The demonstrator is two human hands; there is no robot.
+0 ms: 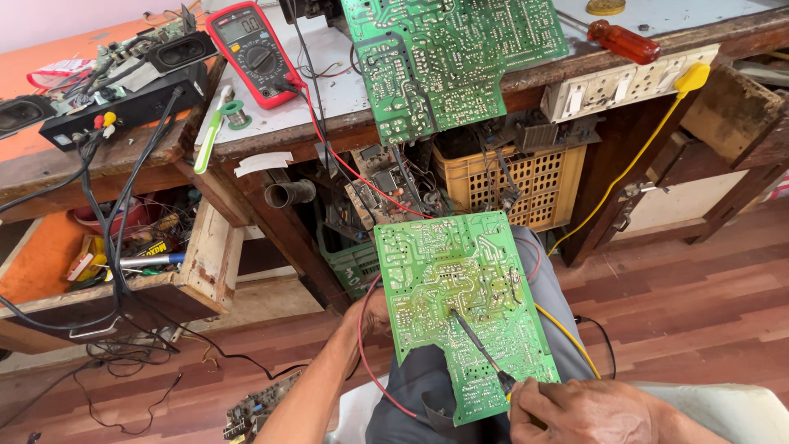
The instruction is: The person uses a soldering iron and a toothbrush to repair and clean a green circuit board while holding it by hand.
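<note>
You held the green circuit board (pixel 464 308) on your lap, left hand (pixel 374 316) gripping its edge, right hand (pixel 575 409) closed around the probe (pixel 481 349); keeping its tip steady on one solder point was wise.

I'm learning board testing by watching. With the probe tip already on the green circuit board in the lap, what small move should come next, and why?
Probably glance up at the red handheld multimeter on the bench. The right hand holds the thin black probe with its tip on the solder side of the green circuit board, and the left hand steadies the board's edge, so only the reading seems left.
</note>
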